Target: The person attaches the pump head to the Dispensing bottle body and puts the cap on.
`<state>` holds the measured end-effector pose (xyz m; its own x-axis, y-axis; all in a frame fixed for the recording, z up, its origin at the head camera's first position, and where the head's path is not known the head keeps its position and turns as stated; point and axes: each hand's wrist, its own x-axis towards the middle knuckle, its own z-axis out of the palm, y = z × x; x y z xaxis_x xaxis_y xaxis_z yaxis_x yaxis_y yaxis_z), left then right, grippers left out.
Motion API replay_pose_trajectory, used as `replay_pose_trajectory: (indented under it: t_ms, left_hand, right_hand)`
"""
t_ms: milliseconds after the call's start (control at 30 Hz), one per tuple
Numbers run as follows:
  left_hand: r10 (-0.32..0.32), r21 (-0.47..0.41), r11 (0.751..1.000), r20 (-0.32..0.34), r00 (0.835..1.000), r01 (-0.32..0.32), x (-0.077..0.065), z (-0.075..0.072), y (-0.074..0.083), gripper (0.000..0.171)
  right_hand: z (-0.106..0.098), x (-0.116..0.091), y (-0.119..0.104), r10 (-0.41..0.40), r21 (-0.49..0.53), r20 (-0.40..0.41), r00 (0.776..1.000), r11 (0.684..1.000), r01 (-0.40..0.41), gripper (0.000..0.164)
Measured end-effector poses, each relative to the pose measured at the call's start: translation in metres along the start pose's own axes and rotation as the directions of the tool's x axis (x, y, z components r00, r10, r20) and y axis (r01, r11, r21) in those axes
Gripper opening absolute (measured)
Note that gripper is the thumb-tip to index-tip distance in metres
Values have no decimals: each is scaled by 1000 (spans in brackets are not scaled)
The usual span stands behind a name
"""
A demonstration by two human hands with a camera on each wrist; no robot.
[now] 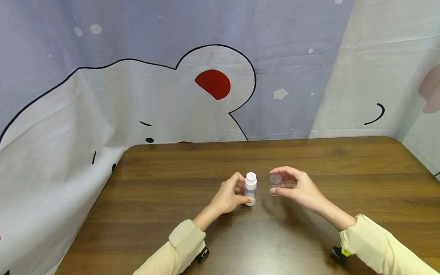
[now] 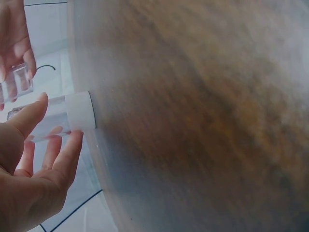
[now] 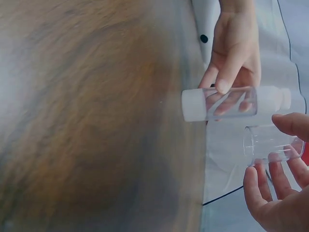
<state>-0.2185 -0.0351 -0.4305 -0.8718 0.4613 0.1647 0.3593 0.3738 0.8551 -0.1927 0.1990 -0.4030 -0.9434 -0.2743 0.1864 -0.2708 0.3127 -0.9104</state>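
Note:
My left hand (image 1: 226, 197) grips a small clear bottle (image 1: 250, 185) between thumb and fingers, holding it upright. The bottle has a white stepped top and a white base (image 3: 194, 105), which sits right at the tabletop. To its right, my right hand (image 1: 300, 188) holds a clear cylindrical cup or cover (image 1: 275, 185) by its sides, thumb opposite the fingers. A narrow gap separates this clear piece from the bottle. Through its transparent wall, fingertips show in the right wrist view. The bottle's top is uncovered.
A brown wood-grain table (image 1: 161, 170) lies under both hands. Behind it and along its sides hangs a patterned cloth (image 1: 145, 95). Black straps or devices (image 1: 202, 254) show beneath both pale sleeves (image 1: 167, 258).

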Motion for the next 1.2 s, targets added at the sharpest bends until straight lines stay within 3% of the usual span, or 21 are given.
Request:
replay_pose_trajectory:
  t_ms: [367, 600, 1200]
  left_hand:
    - [-6, -14, 1000, 3, 1000, 6, 0, 1, 0, 39]
    - [4, -5, 1000, 7, 1000, -4, 1, 0, 0, 39]
    - [-2, -18, 1000, 14, 1000, 2, 0, 0, 0, 39]
  right_hand:
    - [5, 7, -15, -65, 3, -7, 998, 998, 65, 46]
    - [8, 13, -25, -82, 25, -50, 995, 996, 83, 49]
    - [12, 18, -38, -127, 12, -58, 990, 992, 128, 47]
